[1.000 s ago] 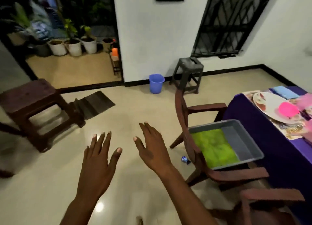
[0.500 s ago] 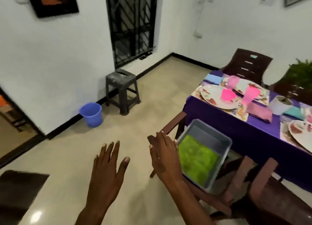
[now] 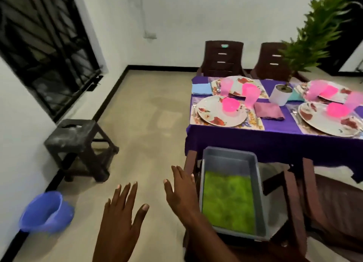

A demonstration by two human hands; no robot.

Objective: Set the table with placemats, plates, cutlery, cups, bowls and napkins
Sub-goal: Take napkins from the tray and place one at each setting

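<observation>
Both forearms are bare, the left hand (image 3: 121, 212) and right hand (image 3: 181, 193) ringless (short, pale fingernails).

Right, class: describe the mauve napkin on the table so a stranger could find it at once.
Start at the table's purple cloth and find the white plant pot in its middle. Just in front of the pot, between the two nearest plates, lies the mauve napkin. Unlike the light blue napkin at the far left corner, it is a dull purple-pink.

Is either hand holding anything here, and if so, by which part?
Nothing is held. The left hand and right hand are both open, fingers straight.
</observation>
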